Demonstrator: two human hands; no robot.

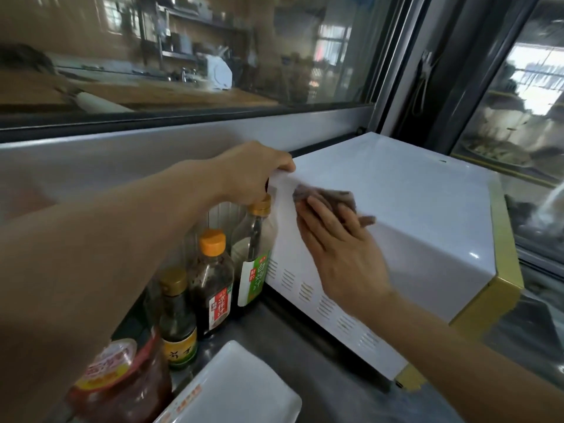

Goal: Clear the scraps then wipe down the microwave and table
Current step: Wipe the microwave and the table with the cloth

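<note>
flat right hand presses cloth on microwave edge; left hand grips corner.

Three sauce bottles stand in a row, near a red-sauce jar and white tray.

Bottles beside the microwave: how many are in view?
3, in a row left of the microwave: the green-label bottle nearest it, the orange-cap bottle next, the gold-cap bottle nearest the camera. A red-lidded jar sits apart; the left arm may hide more.
</note>
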